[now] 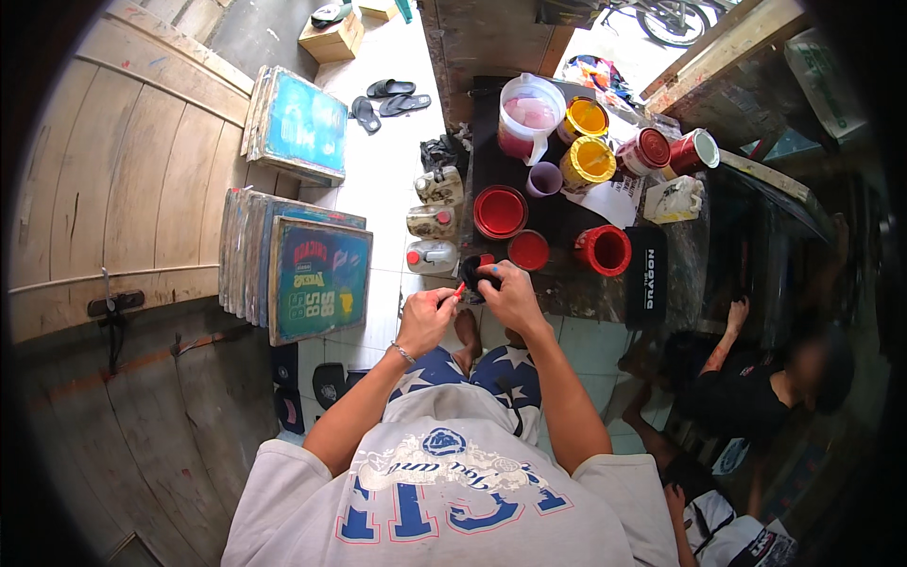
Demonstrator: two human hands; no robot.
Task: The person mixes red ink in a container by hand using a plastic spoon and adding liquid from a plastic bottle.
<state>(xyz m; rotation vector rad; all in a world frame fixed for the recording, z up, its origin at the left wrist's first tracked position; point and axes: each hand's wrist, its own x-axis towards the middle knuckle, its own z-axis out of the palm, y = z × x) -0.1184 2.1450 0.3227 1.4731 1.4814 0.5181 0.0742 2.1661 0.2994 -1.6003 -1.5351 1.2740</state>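
My left hand (pixel 427 317) is closed, its fingertips pinching a thin red stick-like piece (pixel 460 291) whose kind I cannot make out. Close beside it, my right hand (pixel 511 297) is closed on a bunched black cloth-like thing (pixel 475 272). Both hands meet in front of the table's near left corner, and the red piece reaches up to the black bundle. Just beyond them are a round red paint container (pixel 528 250) and a wider open tub of red paint (pixel 501 211).
On the dark table (pixel 567 288) stand a pink-stained jug (pixel 532 123), a purple cup (pixel 544 180), yellow paint cans (pixel 588 163) and a red can (pixel 603 250). Jerrycans (pixel 433 256) line its left side. Framed screens (pixel 321 279) lean at left. A person in black (pixel 746 397) sits at right.
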